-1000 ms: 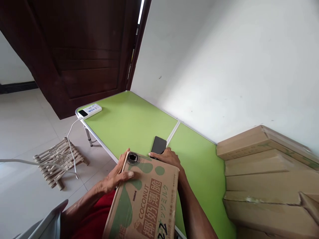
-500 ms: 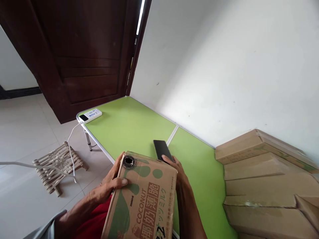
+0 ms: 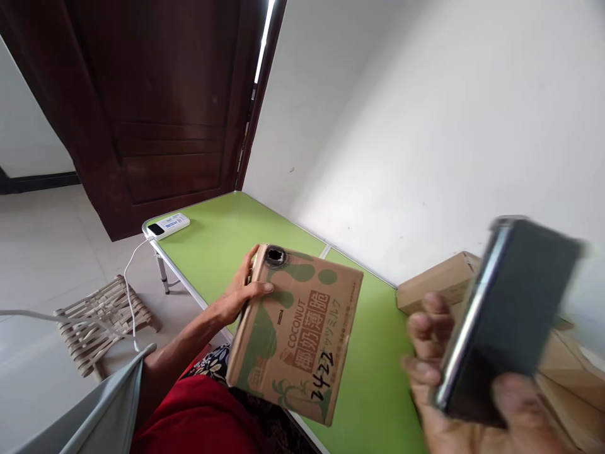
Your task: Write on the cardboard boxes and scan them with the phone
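Note:
A cardboard box [image 3: 302,328] with green printing, the word COCONUT and handwritten digits is tilted over the near side of the green table. My left hand [image 3: 241,290] grips its upper left edge, thumb on the front face and fingers behind. Close to that thumb, a dark-ringed hole [image 3: 275,255] is cut in the box's corner. Off to the right, my right hand [image 3: 472,403] holds up a smartphone [image 3: 513,315] with a dark screen, thumb across its lower part. The right hand and phone are slightly blurred and close to the camera.
A white power bank [image 3: 169,225] with a cable lies on the far left of the green table [image 3: 378,378]. A woven stool [image 3: 101,321] stands on the floor at left. Cardboard boxes [image 3: 437,280] sit at right, partly behind the phone. A dark door [image 3: 165,113] stands behind.
My right hand has carried the phone from behind the box up and to the right, close to the camera. The box, in my left hand, has shifted up and right, showing more of its front.

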Demonstrator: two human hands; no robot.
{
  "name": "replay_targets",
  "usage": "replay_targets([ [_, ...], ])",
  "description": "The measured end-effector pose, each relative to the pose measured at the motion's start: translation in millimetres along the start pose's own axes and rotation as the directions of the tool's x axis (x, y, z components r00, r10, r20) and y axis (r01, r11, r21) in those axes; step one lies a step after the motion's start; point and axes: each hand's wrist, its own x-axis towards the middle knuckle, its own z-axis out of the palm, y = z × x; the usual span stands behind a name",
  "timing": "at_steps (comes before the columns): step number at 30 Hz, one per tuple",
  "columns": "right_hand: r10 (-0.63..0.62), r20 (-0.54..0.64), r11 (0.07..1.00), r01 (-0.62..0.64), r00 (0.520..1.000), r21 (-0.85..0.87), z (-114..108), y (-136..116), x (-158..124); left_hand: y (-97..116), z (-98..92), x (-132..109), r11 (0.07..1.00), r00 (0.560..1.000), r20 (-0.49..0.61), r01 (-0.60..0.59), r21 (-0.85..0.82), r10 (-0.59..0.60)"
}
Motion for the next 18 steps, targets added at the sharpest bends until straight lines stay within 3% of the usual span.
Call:
replay_targets([
  [2, 0.138, 0.035, 0.987, -0.141, 0.990, 0.078, 13.7, 17.5, -22.2, -6.1, 6.2, 11.4, 0.998, 0.999, 0.042, -0.033, 0.049, 0.031],
  [6, 0.347, 0.151, 0.910, -0.372, 0.925, 0.184, 41.8, 68.8, -55.8, -17.9, 10.8, 22.6, 0.986, 0.986, 0.159, -0.079, 0.147, 0.055],
  [11, 0.364, 0.075, 0.885, -0.370, 0.928, 0.283, 59.6, 102.4, -67.1, -24.9, 3.2, 21.8, 0.980, 0.957, 0.269, -0.145, 0.135, 0.105],
  [18, 0.345, 0.045, 0.901, -0.344, 0.938, 0.264, 48.8, 111.3, -69.8, -28.9, -6.3, 19.0, 0.977, 0.967, 0.239, -0.134, 0.163, 0.093],
])
